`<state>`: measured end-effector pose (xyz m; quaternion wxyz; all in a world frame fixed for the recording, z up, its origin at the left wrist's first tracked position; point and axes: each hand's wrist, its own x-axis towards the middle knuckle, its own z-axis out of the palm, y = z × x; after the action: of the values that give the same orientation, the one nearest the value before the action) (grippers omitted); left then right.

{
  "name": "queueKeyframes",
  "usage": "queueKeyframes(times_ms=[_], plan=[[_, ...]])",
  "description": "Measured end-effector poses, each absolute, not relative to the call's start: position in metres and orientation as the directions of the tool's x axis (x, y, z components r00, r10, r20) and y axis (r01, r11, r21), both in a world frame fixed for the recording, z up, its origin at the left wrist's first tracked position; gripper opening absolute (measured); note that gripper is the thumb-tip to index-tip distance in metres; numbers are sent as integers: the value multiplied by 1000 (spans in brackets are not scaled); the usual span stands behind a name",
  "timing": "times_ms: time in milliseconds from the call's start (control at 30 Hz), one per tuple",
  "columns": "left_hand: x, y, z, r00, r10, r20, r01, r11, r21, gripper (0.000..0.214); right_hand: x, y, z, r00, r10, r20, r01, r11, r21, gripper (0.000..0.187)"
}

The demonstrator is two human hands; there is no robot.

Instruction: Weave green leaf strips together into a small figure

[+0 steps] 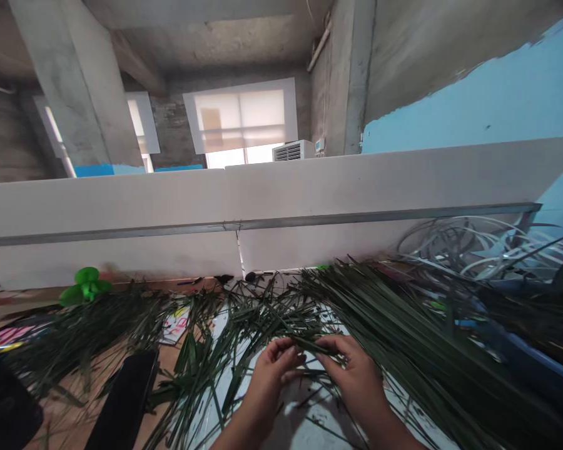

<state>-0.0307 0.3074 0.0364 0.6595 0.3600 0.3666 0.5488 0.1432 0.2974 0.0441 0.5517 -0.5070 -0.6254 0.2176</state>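
Observation:
My left hand (276,374) and my right hand (355,374) face each other over the white work surface (296,417). Between their fingertips runs a narrow green leaf strip (308,345), pinched at both ends. Fingers hide part of the strip. Cut leaf pieces (263,319) lie heaped just beyond my hands, with more bits scattered under them. To the right of my right hand rests a large bundle of long green palm leaves (394,325).
A dark phone-like slab (124,400) and a green three-lobed object (86,286) are at the left, beside a pile of thin leaf strips (98,325). Coiled white straps (469,247) and a blue container (530,356) stand right. A white partition (281,194) closes the back.

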Motion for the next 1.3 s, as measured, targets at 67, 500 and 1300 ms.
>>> queueKeyframes(times_ms=[67,500,1300], plan=[[-28,304,36,166,983,-82,-473,152,868,43,140,295,42,112,874,473,399,397,-827,14],[-26,302,41,102,995,-21,-431,64,900,40,137,287,43,19,893,449,427,399,-812,24],[-26,300,46,129,991,18,-403,36,914,38,136,288,48,45,904,424,448,361,-818,15]])
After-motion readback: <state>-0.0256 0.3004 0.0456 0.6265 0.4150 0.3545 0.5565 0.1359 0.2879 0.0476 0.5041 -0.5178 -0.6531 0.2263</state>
